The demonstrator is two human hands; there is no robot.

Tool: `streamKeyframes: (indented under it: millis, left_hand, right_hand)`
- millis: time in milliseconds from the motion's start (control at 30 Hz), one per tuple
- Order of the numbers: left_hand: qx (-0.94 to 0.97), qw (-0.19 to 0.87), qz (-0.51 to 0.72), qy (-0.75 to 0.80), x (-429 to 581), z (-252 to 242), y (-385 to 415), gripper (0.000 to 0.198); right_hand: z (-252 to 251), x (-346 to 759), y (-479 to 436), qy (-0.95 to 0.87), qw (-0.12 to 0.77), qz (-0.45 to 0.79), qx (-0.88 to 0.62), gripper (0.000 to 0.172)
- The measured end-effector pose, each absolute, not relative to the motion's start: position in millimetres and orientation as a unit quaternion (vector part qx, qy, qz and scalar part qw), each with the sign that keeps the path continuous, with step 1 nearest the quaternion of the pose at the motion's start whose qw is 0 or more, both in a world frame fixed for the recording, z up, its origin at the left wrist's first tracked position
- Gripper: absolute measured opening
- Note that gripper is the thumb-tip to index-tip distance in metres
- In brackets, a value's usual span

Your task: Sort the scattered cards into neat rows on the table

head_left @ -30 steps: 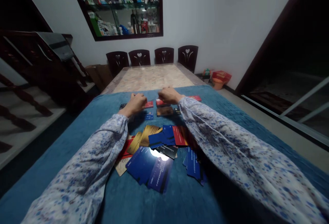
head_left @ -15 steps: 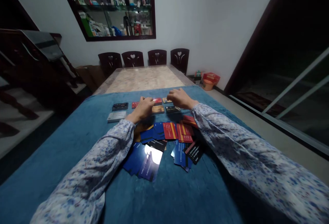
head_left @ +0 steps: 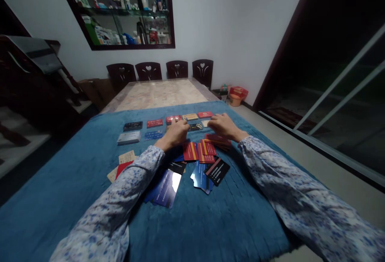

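Observation:
My left hand [head_left: 176, 134] is closed, fingers curled over the front row of card stacks; whatever they grip is hidden. Just right of it lies a black card stack [head_left: 196, 127]. My right hand [head_left: 224, 126] is closed too, its fingertips at a pale card [head_left: 205, 123] in the same row. Behind the hands sit a tan stack [head_left: 190, 116] and red stacks [head_left: 205, 114]. Nearer me lie loose red-and-yellow cards [head_left: 207, 152], blue cards [head_left: 201, 176], a black card [head_left: 218, 171] and shiny purple-blue cards [head_left: 167, 190].
Further left are a black stack [head_left: 132, 126], a white stack [head_left: 128, 138] and a blue stack [head_left: 153, 135]. Tan and red cards [head_left: 124, 168] lie by my left sleeve. A blue cloth [head_left: 210, 226] covers the near table; chairs [head_left: 177, 69] stand beyond.
The camera view has shifted. My right hand has moved right, uncovering the tan and red back stacks; the pale card now shows at its fingertips. My left hand has moved right along the front row.

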State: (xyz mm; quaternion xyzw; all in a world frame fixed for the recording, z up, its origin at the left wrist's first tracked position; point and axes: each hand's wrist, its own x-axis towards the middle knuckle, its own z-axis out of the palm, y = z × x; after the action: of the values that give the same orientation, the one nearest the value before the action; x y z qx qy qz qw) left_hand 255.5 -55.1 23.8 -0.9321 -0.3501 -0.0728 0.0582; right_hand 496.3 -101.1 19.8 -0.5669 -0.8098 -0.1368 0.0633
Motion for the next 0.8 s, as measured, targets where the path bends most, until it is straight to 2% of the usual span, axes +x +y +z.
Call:
streamKeyframes:
  millis: [133,267,333,567,800]
  left_hand:
    - [-0.942,0.058,-0.051,-0.325,270,24,-66,0.022]
    - [-0.949,0.047,-0.052,-0.308,283,21,-74,0.027]
    - [-0.954,0.035,-0.056,-0.291,289,17,-77,0.023]
    - [-0.97,-0.009,-0.046,-0.238,311,2,-81,0.029]
    - [-0.97,-0.03,-0.033,-0.238,317,-7,-80,0.026]
  right_hand:
    - [12,509,-113,-0.8,0.057,-0.136,-0.581,0.022]
    - [3,521,-124,-0.801,0.06,-0.14,-0.579,0.017]
    - [-2,526,-130,-0.803,0.064,-0.138,-0.576,0.016]
    - [-16,538,-145,-0.809,0.089,-0.103,-0.572,0.028]
    - [-18,540,-153,-0.819,0.082,-0.071,-0.564,0.029]
